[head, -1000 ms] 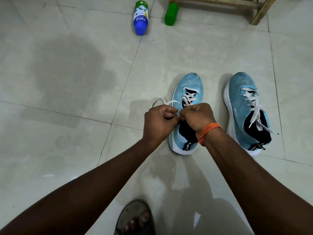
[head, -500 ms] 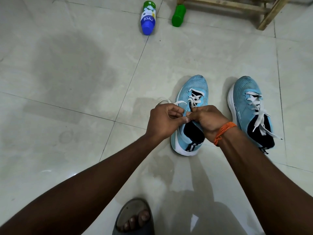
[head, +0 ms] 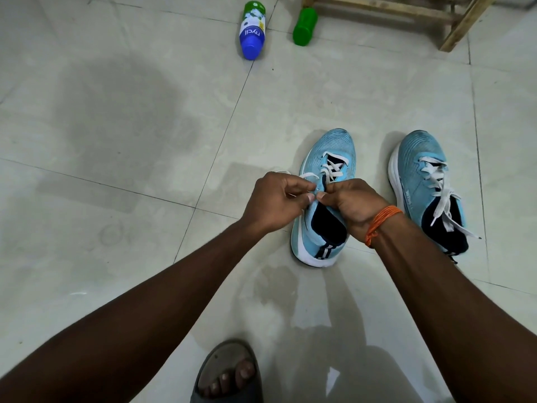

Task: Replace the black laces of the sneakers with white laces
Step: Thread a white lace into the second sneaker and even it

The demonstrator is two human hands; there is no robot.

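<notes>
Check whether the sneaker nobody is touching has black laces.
No: the untouched sneaker carries white laces, with their ends trailing loose.

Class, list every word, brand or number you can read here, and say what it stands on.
"nycil": on the label of the blue-and-green bottle, upside down to the camera.
Dark marking on the side of the sneaker on the right: too blurred to read.
</notes>
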